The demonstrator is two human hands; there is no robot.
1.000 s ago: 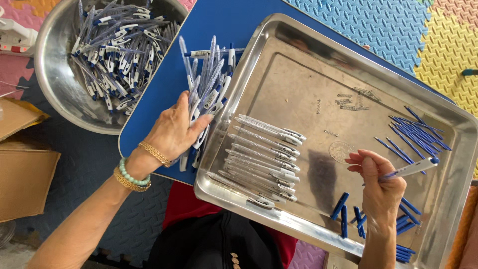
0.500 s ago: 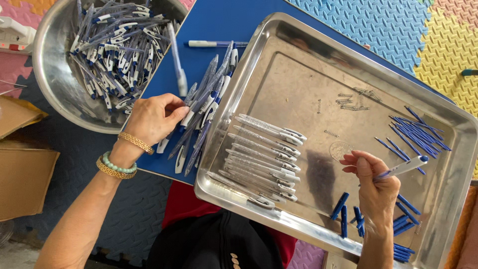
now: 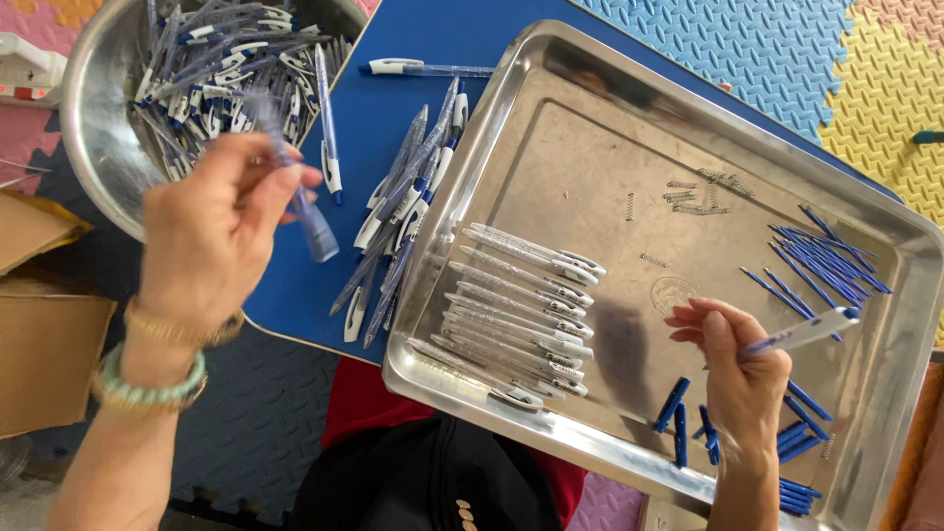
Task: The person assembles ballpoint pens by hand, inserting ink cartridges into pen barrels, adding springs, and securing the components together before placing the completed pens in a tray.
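My left hand (image 3: 211, 231) is raised over the blue board (image 3: 433, 39) and pinches a clear blue pen barrel (image 3: 300, 202), blurred by motion. My right hand (image 3: 737, 379) is over the steel tray (image 3: 610, 79) and grips a white pen part with a blue refill (image 3: 801, 332) pointing right. A row of assembled clear pens (image 3: 521, 305) lies in the tray's left half. Loose blue refills (image 3: 826, 261) lie at its right side, small springs (image 3: 693, 192) near the middle. A heap of pen barrels (image 3: 403, 211) rests on the board beside the tray.
A round steel bowl (image 3: 93, 108) full of pen parts stands at upper left. Cardboard pieces (image 3: 39, 324) lie at the left edge. Short blue caps (image 3: 678, 423) sit in the tray's lower part. Foam floor mats (image 3: 816, 59) surround the board.
My left hand has lifted off the heap of barrels with one barrel in its fingers and moved left and up. My right hand has stayed over the tray with its pen part.
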